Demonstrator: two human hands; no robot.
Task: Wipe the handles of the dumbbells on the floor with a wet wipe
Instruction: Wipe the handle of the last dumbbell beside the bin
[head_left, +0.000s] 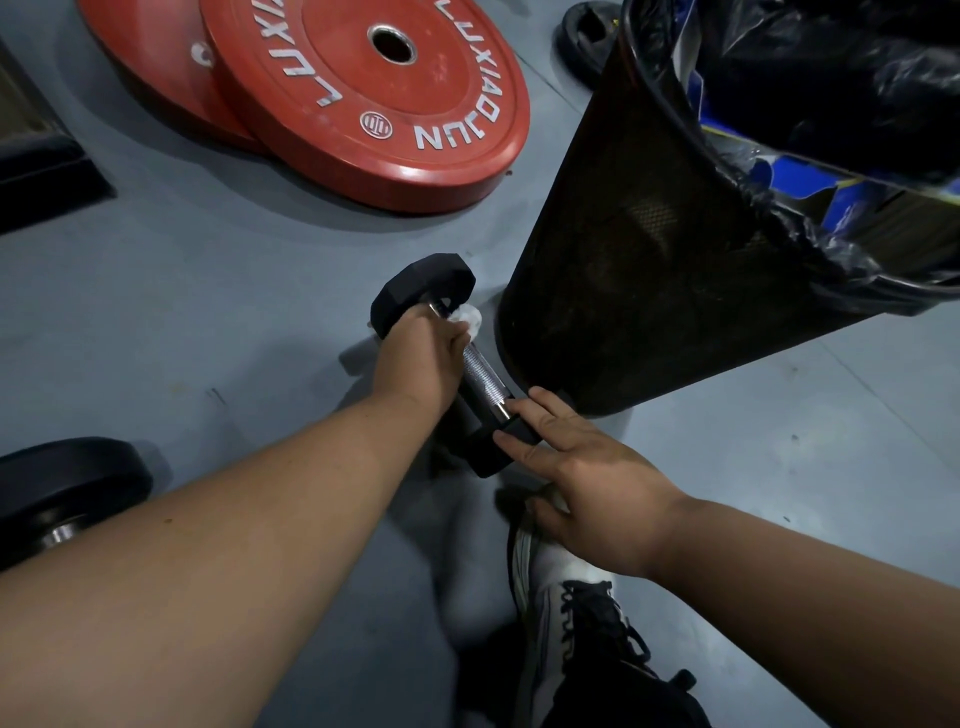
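A black hex dumbbell (415, 291) lies on the grey floor, its knurled metal handle (480, 371) running from far left to near right. My left hand (421, 358) grips the far part of the handle with a white wet wipe (467, 316) bunched under its fingers. My right hand (582, 467) rests with straight fingers on the dumbbell's near black head (493, 454). A second black dumbbell (62, 493) sits at the left edge, partly cut off.
A black mesh waste bin (649, 249) with a black liner stands just right of the dumbbell. Two red weight plates (363, 104) lie on the floor beyond. A black pad (47, 166) is at far left. My shoe (566, 597) is below my right hand.
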